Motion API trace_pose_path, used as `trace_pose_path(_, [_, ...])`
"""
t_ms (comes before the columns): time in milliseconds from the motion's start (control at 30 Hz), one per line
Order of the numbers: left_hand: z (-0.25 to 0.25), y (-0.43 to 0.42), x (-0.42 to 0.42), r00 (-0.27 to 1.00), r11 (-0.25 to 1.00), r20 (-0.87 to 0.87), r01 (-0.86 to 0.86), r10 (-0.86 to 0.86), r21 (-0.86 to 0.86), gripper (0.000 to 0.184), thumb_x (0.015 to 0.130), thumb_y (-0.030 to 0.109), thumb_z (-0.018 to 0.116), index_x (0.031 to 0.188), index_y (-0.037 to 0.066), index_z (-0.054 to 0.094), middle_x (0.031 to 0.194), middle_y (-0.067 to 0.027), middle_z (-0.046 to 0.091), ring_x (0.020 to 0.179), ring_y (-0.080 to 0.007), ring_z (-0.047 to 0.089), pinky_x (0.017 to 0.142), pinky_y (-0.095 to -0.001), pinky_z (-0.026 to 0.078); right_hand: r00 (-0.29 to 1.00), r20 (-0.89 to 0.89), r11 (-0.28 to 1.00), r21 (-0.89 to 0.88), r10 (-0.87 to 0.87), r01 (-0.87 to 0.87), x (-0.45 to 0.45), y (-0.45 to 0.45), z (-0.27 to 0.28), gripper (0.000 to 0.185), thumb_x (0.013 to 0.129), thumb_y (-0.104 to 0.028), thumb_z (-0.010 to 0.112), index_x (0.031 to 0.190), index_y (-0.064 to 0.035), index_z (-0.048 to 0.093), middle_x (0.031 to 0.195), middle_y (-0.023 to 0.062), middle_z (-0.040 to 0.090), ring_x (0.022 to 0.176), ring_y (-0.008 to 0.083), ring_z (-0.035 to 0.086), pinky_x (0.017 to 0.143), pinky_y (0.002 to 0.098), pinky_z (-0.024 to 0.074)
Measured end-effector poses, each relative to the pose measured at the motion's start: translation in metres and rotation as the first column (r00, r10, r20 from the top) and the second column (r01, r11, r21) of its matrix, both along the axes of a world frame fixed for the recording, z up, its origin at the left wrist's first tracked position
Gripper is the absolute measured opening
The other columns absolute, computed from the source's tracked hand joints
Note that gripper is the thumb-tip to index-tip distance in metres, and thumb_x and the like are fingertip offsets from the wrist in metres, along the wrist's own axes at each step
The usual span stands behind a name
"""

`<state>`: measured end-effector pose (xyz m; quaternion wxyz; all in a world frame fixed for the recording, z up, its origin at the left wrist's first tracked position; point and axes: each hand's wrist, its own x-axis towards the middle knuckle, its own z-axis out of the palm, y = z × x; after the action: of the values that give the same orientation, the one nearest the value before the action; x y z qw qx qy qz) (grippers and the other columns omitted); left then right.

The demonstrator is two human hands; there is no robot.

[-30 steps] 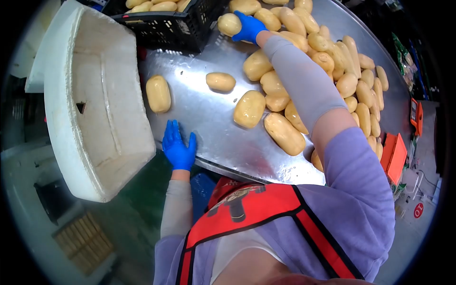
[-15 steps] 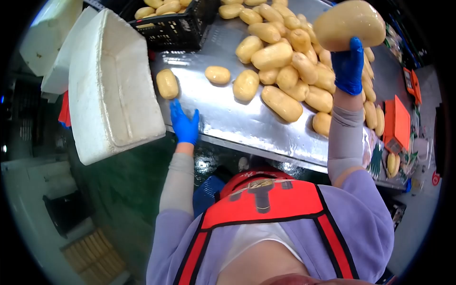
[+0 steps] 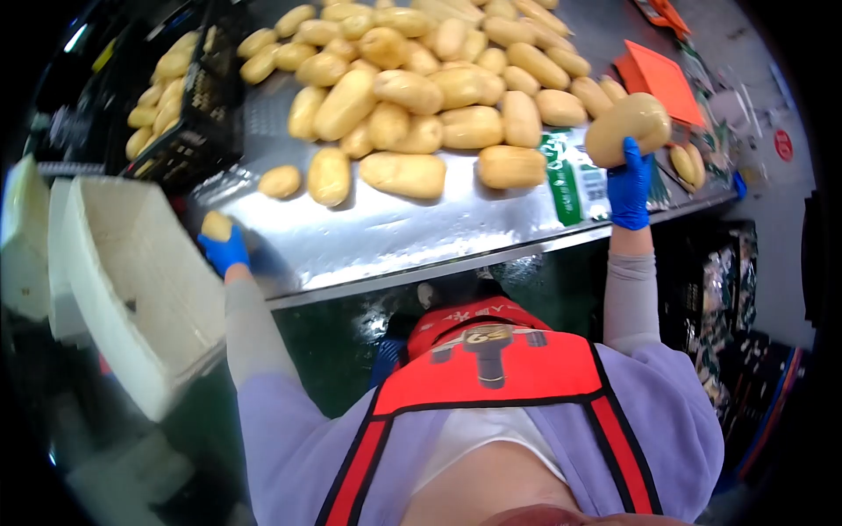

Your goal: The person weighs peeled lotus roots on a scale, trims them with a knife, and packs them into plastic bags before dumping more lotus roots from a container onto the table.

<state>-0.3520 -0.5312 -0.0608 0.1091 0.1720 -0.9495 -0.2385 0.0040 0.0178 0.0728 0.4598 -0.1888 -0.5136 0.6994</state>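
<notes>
Blue gloves cover both of my hands. At the table's left end, my left hand (image 3: 226,251) is closed around a small yellow potato (image 3: 216,226), partly hidden by my fingers. On the other side, my right hand (image 3: 630,191) grips a large, smooth potato (image 3: 628,130) above the table's right part, thumb against its near side. Between my hands, several loose potatoes lie along the near side of a big pile of potatoes (image 3: 408,92). A plastic bag with green print (image 3: 562,180) lies flat on the metal table (image 3: 351,250), left of my right hand.
A white foam box (image 3: 145,263) stands beside the table's left end, close to my left hand. Behind it, a black crate (image 3: 203,114) holds more potatoes. An orange scale-like tray (image 3: 662,83) sits at the right, with packaging around it.
The view has turned, bringing the green-printed bag into sight. My left hand has gone from open to closed around the potato at the left end. My right hand has come down with its potato.
</notes>
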Motion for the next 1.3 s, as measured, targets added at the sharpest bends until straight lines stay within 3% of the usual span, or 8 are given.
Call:
trace_pose_path(100, [-0.02,0.029,0.026,0.982,0.879,-0.18,0.141,-0.064,0.456,0.086,0.076,0.031,0.068,0.139,-0.002,0.019,0.138,-0.0218,0.032,0.121,-0.0308,0.041,0.101,-0.0368,0.035,0.998,-0.024,0.998,-0.028,-0.064,0.063,0.017,0.012,-0.003,0.062,0.081,-0.008,0.06,0.134,-0.007,0.029,0.127,0.0089,0.04,0.118,0.0222,0.042,0.099,0.0387,0.0363])
trace_pose_path(200, [0.023,0.104,0.112,0.959,0.712,-0.254,0.265,-0.125,0.65,0.081,0.081,0.025,0.064,0.14,-0.001,0.015,0.143,-0.0201,0.023,0.127,-0.0303,0.033,0.104,-0.0375,0.03,0.996,-0.039,0.995,-0.054,-0.085,0.083,0.024,0.029,0.008,0.062,0.081,-0.008,0.06,0.134,-0.0076,0.029,0.126,0.008,0.04,0.117,0.0212,0.042,0.099,0.0375,0.0363])
trace_pose_path(333, [-0.004,0.156,0.186,0.894,0.653,-0.334,0.448,-0.3,0.611,0.084,0.077,0.015,0.065,0.14,-0.003,0.013,0.144,-0.0184,0.019,0.132,-0.0284,0.023,0.108,-0.0372,0.02,0.996,-0.081,0.999,0.003,-0.041,0.041,0.027,0.076,0.004,0.053,0.082,-0.009,0.061,0.13,-0.0092,0.037,0.125,0.0077,0.045,0.116,0.0233,0.046,0.098,0.0398,0.0377])
trace_pose_path(700, [-0.005,0.262,0.241,0.961,0.946,-0.164,0.254,-0.223,0.204,0.086,0.074,0.028,0.068,0.139,-0.001,0.019,0.14,-0.0224,0.026,0.129,-0.0357,0.026,0.107,-0.0406,0.024,0.809,0.294,0.648,0.749,-0.508,0.135,0.051,0.393,0.011,0.076,0.066,-0.02,0.079,0.128,-0.0022,0.04,0.115,0.012,0.054,0.103,0.0201,0.054,0.085,0.031,0.0442])
trace_pose_path(867, [0.007,0.289,0.25,0.988,0.994,-0.112,0.108,-0.109,-0.019,0.091,0.073,0.037,0.069,0.138,-0.003,0.019,0.142,-0.0235,0.022,0.133,-0.0362,0.019,0.108,-0.0422,0.02,0.691,0.522,0.667,0.741,-0.499,-0.077,0.061,0.493,-0.029,0.087,0.065,-0.034,0.077,0.133,-0.0004,0.033,0.12,0.0172,0.053,0.108,0.0259,0.053,0.087,0.034,0.043])
trace_pose_path(1133, [0.021,0.314,0.296,0.972,0.99,-0.187,0.135,-0.141,-0.045,0.085,0.077,0.034,0.067,0.137,-0.005,0.021,0.141,-0.027,0.021,0.132,-0.0379,0.021,0.108,-0.0426,0.018,0.371,0.723,0.614,0.69,-0.583,-0.383,0.051,0.526,-0.041,0.083,0.066,-0.044,0.07,0.134,-0.0107,0.036,0.125,0.0198,0.049,0.113,0.0339,0.049,0.09,0.0396,0.0424])
trace_pose_path(1267, [0.009,0.316,0.309,0.97,0.991,-0.207,0.133,-0.128,0.008,0.083,0.077,0.032,0.066,0.137,-0.005,0.021,0.141,-0.0245,0.023,0.133,-0.0348,0.021,0.109,-0.042,0.018,0.323,0.608,0.458,0.777,-0.725,-0.433,0.046,0.516,-0.025,0.081,0.067,-0.044,0.07,0.132,-0.0073,0.038,0.125,0.018,0.05,0.115,0.0325,0.048,0.091,0.0392,0.042])
trace_pose_path(1300, [0.007,0.317,0.311,0.971,0.99,-0.197,0.139,-0.135,0.008,0.083,0.078,0.031,0.066,0.137,-0.005,0.022,0.141,-0.0244,0.024,0.132,-0.0348,0.021,0.109,-0.0419,0.018,0.472,0.513,0.375,0.854,-0.716,-0.361,0.042,0.5,-0.016,0.077,0.07,-0.04,0.071,0.131,-0.0057,0.039,0.125,0.0174,0.05,0.115,0.0315,0.049,0.092,0.0383,0.0413])
